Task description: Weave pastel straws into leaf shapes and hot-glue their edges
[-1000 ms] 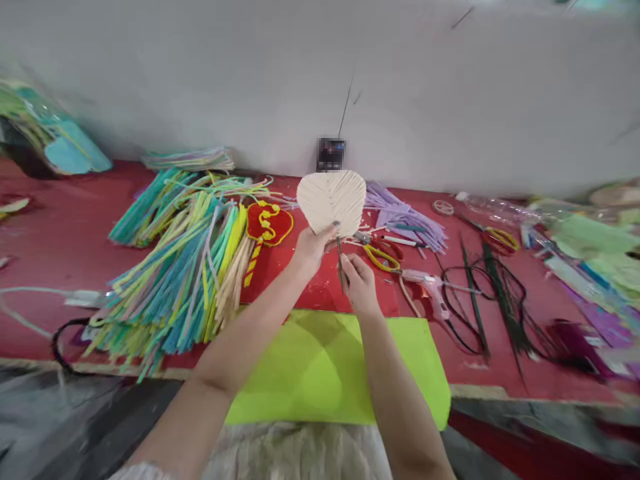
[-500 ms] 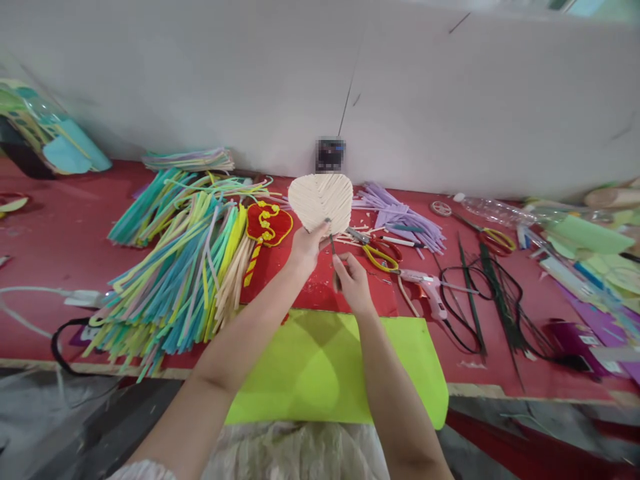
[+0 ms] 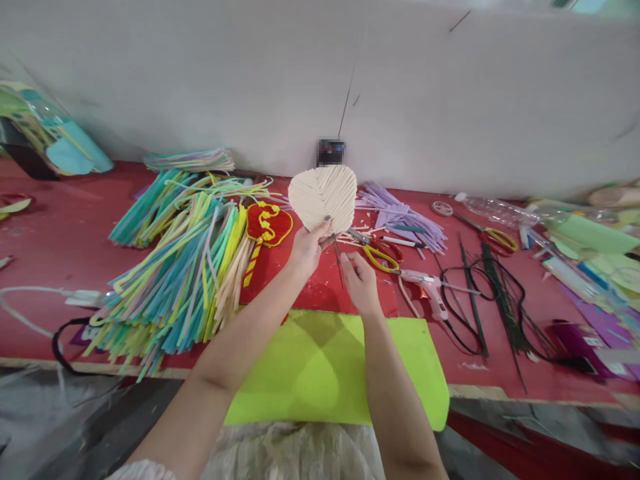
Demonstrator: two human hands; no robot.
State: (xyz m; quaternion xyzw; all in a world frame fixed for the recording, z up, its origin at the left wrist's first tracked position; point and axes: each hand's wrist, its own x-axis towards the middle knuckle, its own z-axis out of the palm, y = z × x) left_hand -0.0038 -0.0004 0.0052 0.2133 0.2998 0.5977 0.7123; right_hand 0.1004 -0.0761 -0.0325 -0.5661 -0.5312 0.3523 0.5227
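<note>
My left hand (image 3: 306, 248) is closed on the lower edge of a cream, leaf-shaped woven piece (image 3: 323, 193) and holds it upright above the red table (image 3: 60, 247). A thin dark wire stem (image 3: 339, 257) runs down from the leaf's base. My right hand (image 3: 359, 283) pinches that stem just below the leaf. Both forearms reach over a lime-green sheet (image 3: 320, 367) at the table's near edge.
A big heap of coloured strips (image 3: 185, 267) lies at left, with a red and yellow ornament (image 3: 267, 227) beside it. Purple strips (image 3: 400, 217), yellow-handled scissors (image 3: 380, 257), a pink glue gun (image 3: 430, 290) and dark wires (image 3: 490, 300) lie to the right.
The leaf piece drifted slightly left and now sits a little higher and rightward again. My right hand has shifted along the wire stem.
</note>
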